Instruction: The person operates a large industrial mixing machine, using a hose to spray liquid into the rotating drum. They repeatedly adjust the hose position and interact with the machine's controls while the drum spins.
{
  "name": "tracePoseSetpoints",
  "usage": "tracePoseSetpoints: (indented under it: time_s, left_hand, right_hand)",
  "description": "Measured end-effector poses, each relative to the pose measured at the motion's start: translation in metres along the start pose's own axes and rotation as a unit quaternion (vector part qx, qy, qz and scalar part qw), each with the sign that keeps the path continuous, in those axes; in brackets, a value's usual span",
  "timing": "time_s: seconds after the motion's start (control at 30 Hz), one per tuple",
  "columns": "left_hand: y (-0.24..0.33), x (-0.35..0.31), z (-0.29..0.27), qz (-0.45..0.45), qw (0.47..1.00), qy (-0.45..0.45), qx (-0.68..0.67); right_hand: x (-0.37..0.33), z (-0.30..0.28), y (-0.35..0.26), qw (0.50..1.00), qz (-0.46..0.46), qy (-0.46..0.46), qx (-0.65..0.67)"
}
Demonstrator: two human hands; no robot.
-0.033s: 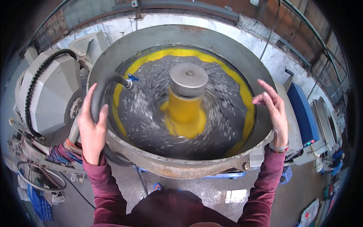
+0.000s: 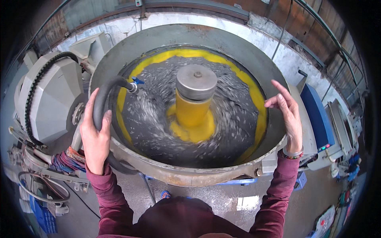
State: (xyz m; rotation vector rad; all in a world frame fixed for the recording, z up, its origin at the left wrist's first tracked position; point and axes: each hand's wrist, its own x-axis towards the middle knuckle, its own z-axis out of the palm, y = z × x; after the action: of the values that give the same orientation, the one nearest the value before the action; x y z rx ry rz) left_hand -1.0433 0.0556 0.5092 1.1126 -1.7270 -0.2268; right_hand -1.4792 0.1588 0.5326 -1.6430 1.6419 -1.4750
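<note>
Evidently, hose [image 2: 102,97] over tub [image 2: 178,35] at ten o'clock wants steadying: left hand [image 2: 96,144] at eight, fingers straddling it, grip unclear; right hand [image 2: 290,117] at three, fingers apart, best clear of the grey churn [image 2: 238,119].

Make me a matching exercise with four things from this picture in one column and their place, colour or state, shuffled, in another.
Column one
1. Left hand
2. Right hand
3. Valve handle
4. Cap

Column two
A. Blue
B. Silvery, on top of the yellow post
C. By the tub's right rim, holding nothing visible
D. At the dark hose, which passes between thumb and fingers

Right pairs: 1-D, 2-C, 3-A, 4-B.
</note>
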Motion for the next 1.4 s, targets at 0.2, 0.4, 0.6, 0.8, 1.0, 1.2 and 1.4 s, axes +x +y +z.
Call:
tracePoseSetpoints:
  time_s: [0.2, 0.4, 0.6, 0.8, 1.0, 1.2, 1.4]
  left_hand:
    - [-0.005, 0.005, 0.005, -0.044, 0.998, 0.002, -0.038]
    - [-0.008, 0.005, 0.004, -0.029, 1.000, 0.009, -0.002]
    - [-0.010, 0.005, 0.004, -0.009, 1.000, 0.016, -0.011]
    - [-0.008, 0.004, 0.004, 0.006, 1.000, 0.025, 0.014]
    - [-0.010, 0.006, 0.004, 0.020, 0.999, 0.031, 0.030]
    - [-0.012, 0.005, 0.003, 0.006, 1.000, 0.023, 0.007]
    - [-0.010, 0.004, 0.002, -0.024, 1.000, 0.006, -0.002]
  right_hand:
    - [0.006, 0.003, 0.000, 0.999, -0.001, 0.042, -0.019]
    - [0.006, 0.002, 0.003, 1.000, -0.005, 0.012, -0.022]
    - [0.006, 0.001, 0.003, 0.999, -0.005, 0.008, -0.049]
    - [0.007, -0.001, 0.006, 0.998, -0.010, -0.001, -0.070]
    - [0.008, -0.003, 0.010, 0.996, -0.009, -0.002, -0.093]
    - [0.008, -0.005, 0.009, 0.995, -0.010, -0.014, -0.099]
    - [0.009, -0.004, 0.006, 0.995, -0.006, -0.042, -0.093]
